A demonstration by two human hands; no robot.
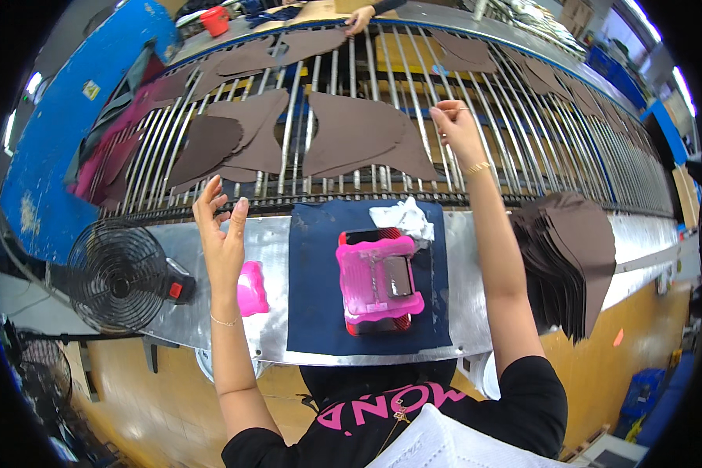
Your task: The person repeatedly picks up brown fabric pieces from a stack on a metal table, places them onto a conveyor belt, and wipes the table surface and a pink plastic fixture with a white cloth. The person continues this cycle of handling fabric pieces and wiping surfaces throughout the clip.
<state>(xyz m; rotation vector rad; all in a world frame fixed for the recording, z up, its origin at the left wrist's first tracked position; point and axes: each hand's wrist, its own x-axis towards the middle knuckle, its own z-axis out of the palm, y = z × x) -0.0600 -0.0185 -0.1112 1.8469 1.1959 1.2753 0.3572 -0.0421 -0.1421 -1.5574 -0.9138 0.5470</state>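
1. Evidently, a red bucket (pixel 214 23) stood toward 11 o'clock, contents unclear.
2. Pink lettering (pixel 364 411) crossed the black shirt (pixel 534 405).
3. Overlapping brown panels (pixel 355 132) lay on the barred rack (pixel 373 70) at 12 o'clock, long axis slanting 10-to-4, tip toward 4.
4. Left grip (pixel 223 234), 9 o'clock: spread; right grip (pixel 462 134), 1 o'clock: curled, fingertip contact couldn't be told.

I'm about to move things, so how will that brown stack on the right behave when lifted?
The brown stack is probably floppy, since its near end droops over the edge of the metal table. It may feel heavy, given its many layers. Those layers could slide apart, as their edges look fanned.
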